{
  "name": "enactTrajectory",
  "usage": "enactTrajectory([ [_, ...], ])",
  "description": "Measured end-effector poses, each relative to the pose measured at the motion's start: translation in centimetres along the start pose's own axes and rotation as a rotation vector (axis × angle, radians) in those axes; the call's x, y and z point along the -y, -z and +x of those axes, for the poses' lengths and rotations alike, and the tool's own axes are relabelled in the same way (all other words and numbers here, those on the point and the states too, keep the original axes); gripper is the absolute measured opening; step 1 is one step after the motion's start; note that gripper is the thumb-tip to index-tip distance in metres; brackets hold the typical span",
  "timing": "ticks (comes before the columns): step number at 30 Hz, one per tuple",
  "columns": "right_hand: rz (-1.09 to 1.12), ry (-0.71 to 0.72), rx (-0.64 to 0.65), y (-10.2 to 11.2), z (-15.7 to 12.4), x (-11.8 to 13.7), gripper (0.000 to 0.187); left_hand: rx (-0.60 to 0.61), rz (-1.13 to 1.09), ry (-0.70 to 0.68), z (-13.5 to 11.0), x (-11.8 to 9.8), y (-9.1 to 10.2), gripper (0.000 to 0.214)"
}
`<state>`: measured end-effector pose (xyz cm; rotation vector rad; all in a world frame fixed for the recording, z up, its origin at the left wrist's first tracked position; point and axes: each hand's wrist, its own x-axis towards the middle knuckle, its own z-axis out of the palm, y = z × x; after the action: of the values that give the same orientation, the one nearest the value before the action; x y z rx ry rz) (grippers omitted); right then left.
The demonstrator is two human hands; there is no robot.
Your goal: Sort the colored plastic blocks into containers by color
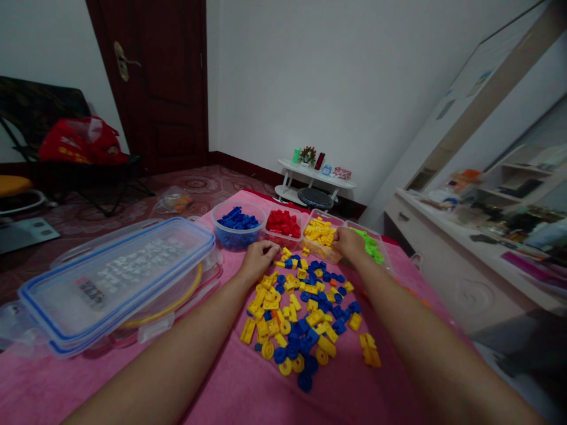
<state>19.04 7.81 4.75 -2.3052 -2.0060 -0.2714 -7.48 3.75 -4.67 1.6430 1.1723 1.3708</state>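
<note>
At the far left, a red bag [84, 144] on a dark folding chair [42, 97]. Then, on the left part of a pink cloth [31, 383], a stack of clear lids [119, 277], topmost rectangular and blue-rimmed; beyond, a dark red door [155, 77]. Next, toward the cloth's far end, a round clear tub [219, 227] of blue pieces [238, 218]. Nearer, the left hand [258, 260], fingers loosely curled, thumb near forefinger; cannot tell whether holding anything. Just behind its fingertips, a clear container [286, 241] of red pieces [282, 223]. Along the near side of the row, in mid-cloth, a loose pile [301, 307], mostly yellow and blue, blocks mixed with wheels, plus a few orange bits. Past the cloth, a low white stand [319, 174]. Then a clear yellow-filled container [319, 252] and, at its right side, the right hand [349, 243], thumb and forefinger drawn close together by the rim; cannot tell whether gripping a piece. Partly behind that hand, a clear box [383, 245] of light green pieces [372, 245]. At far right, a pale cabinet [447, 254] with a cluttered top.
</note>
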Motion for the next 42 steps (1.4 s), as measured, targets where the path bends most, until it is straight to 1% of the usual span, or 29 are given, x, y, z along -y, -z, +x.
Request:
enactTrajectory([
  [4, -0.004, -0.03, -0.059, 2.1, -0.1, -1.6, 0.024, 0.002, -0.003, -0.008, 0.0, 0.0, 0.0, 0.029],
  [6, -0.014, -0.066, -0.147, 3.3, -0.2, -2.7, 0.027, 0.007, -0.011, -0.004, 0.0, -0.1, 0.0, 0.029],
  [8, 0.021, -0.094, -0.279, 4.3, -0.6, -3.6, 0.029, 0.008, -0.012, 0.007, 0.0, -0.2, 0.0, 0.029],
  [10, 0.087, -0.097, -0.374, 5.0, -1.2, -3.8, 0.027, 0.011, 0.004, 0.011, 0.0, -0.5, 0.1, 0.029],
  [12, 0.158, -0.072, -0.385, 5.2, -2.3, -3.1, 0.025, 0.013, 0.019, 0.007, -0.1, -0.7, 0.1, 0.03],
  [14, 0.248, -0.01, -0.337, 5.0, -3.8, -1.8, 0.023, 0.017, 0.021, 0.007, -0.1, -0.9, 0.2, 0.03],
  [15, 0.313, 0.034, -0.288, 4.9, -4.7, -1.1, 0.022, 0.017, 0.017, 0.009, -0.2, -0.9, 0.2, 0.03],
  [16, 0.381, 0.084, -0.215, 4.7, -5.8, -0.4, 0.02, 0.017, 0.015, 0.012, -0.2, -1.0, 0.2, 0.03],
  [17, 0.441, 0.141, -0.113, 4.5, -6.9, 0.3, 0.018, 0.017, 0.014, 0.013, -0.2, -1.0, 0.2, 0.03],
  [19, 0.494, 0.231, 0.127, 4.2, -9.3, 1.3, 0.012, 0.017, 0.011, 0.016, -0.3, -1.1, 0.2, 0.031],
  [20, 0.476, 0.261, 0.228, 4.1, -10.4, 1.6, 0.01, 0.016, 0.005, 0.018, -0.3, -1.1, 0.2, 0.031],
  [21, 0.436, 0.28, 0.302, 4.1, -11.4, 1.8, 0.009, 0.012, -0.004, 0.022, -0.3, -1.0, 0.2, 0.031],
  [22, 0.383, 0.294, 0.346, 4.0, -12.2, 1.9, 0.01, 0.008, -0.012, 0.026, -0.3, -1.0, 0.1, 0.03],
  [23, 0.327, 0.304, 0.361, 4.0, -13.0, 2.0, 0.014, 0.005, -0.019, 0.03, -0.3, -0.9, 0.1, 0.03],
  [25, 0.242, 0.316, 0.362, 3.7, -13.9, 2.0, 0.029, 0.01, -0.02, 0.029, -0.2, -0.7, 0.1, 0.03],
  [27, 0.214, 0.315, 0.352, 3.1, -14.2, 1.9, 0.039, 0.026, -0.007, 0.022, -0.1, -0.4, 0.1, 0.032],
  [29, 0.24, 0.325, 0.344, 2.5, -14.3, 1.9, 0.038, 0.032, 0.008, 0.012, 0.0, -0.1, 0.0, 0.032],
  [32, 0.308, 0.338, 0.331, 1.6, -14.1, 1.8, 0.026, 0.022, 0.014, 0.013, 0.0, 0.1, 0.0, 0.032],
  [34, 0.328, 0.332, 0.325, 1.2, -13.9, 1.8, 0.022, 0.023, 0.009, 0.017, 0.0, 0.1, 0.0, 0.032],
  [38, 0.285, 0.287, 0.291, 1.3, -13.7, 1.8, 0.017, 0.028, 0.01, 0.006, -0.1, -0.2, 0.0, 0.031],
  [40, 0.24, 0.247, 0.303, 1.6, -13.7, 1.7, 0.017, 0.03, 0.03, 0.0, -0.2, -0.5, 0.0, 0.031],
  [42, 0.226, 0.254, 0.319, 1.9, -14.0, 1.6, 0.021, 0.033, 0.064, -0.005, -0.3, -0.8, -0.1, 0.031],
])
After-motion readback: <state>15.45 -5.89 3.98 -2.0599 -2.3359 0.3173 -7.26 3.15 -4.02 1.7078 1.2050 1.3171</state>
